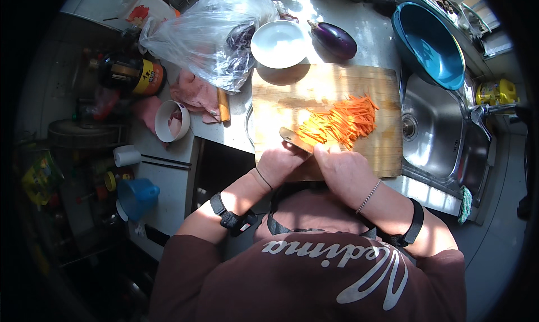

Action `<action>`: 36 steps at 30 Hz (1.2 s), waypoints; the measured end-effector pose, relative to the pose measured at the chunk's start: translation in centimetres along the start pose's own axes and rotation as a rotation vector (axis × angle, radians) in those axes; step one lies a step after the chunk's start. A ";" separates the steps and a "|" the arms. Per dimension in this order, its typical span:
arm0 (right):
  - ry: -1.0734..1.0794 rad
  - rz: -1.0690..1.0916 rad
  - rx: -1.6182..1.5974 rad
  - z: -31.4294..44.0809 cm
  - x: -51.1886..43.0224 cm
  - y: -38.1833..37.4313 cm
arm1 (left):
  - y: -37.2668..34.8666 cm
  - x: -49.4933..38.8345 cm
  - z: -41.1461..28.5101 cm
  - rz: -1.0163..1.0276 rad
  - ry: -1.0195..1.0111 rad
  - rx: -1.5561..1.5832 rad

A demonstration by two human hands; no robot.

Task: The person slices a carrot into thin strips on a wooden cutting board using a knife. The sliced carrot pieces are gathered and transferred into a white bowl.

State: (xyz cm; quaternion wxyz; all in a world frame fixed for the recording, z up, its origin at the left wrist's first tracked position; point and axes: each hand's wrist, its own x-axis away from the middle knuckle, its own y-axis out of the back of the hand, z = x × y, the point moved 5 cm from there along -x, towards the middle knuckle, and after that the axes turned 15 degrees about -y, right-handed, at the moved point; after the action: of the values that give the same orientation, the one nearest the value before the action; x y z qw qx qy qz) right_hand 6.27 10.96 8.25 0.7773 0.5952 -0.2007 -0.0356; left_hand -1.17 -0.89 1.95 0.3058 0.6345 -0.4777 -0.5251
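A kitchen knife (296, 140) is tilted over the near part of the wooden cutting board (273, 99), beside a pile of shredded carrot (351, 117). My right hand (347, 168) closes around the near right end of the knife, hiding its handle. At the blade's near side is my left hand (280, 164); its fingertips are partly hidden, and I cannot tell whether they grip anything. Past the board's far edge lies a whole eggplant (337, 40). A white dish (279, 44) overlaps the board's far left corner.
Right of the board are a steel sink (433, 132) and blue-green basins (433, 48). A clear plastic bag (198, 35), pink cloth (193, 94), white bowl (183, 126) and large dark bottle (126, 75) stand or lie at left. Chopsticks (165, 161) and a blue container (137, 197) are nearer.
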 end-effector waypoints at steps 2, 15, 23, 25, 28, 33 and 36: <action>-0.022 0.005 -0.005 0.0 -0.1 0.1 | -0.2 0.0 0.0 -0.003 -0.027 0.055; -0.004 0.011 0.070 0.1 -0.5 -0.4 | -0.5 -0.1 0.0 -0.021 0.014 -0.012; 0.059 -0.063 0.010 -1.0 -0.7 -1.7 | 0.2 -0.3 -0.3 -0.044 -0.007 0.038; 0.065 -0.075 -0.064 -1.2 -0.8 -1.3 | 0.4 -0.4 -0.2 -0.078 -0.014 0.081; 0.005 0.022 -0.107 -1.6 -0.9 -0.8 | 0.4 -0.3 -0.1 -0.074 -0.059 0.097; 0.035 -0.010 0.001 0.0 0.0 -0.3 | -0.3 0.3 0.0 -0.066 -0.013 0.067; 0.013 0.012 0.040 0.2 -0.3 -0.4 | -0.7 0.5 0.1 -0.064 -0.026 0.053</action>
State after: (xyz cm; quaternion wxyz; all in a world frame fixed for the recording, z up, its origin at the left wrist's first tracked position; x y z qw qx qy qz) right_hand 5.98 10.76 7.81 0.7665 0.6099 -0.1998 -0.0231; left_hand -1.09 -1.08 1.06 0.2658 0.6503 -0.4749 -0.5300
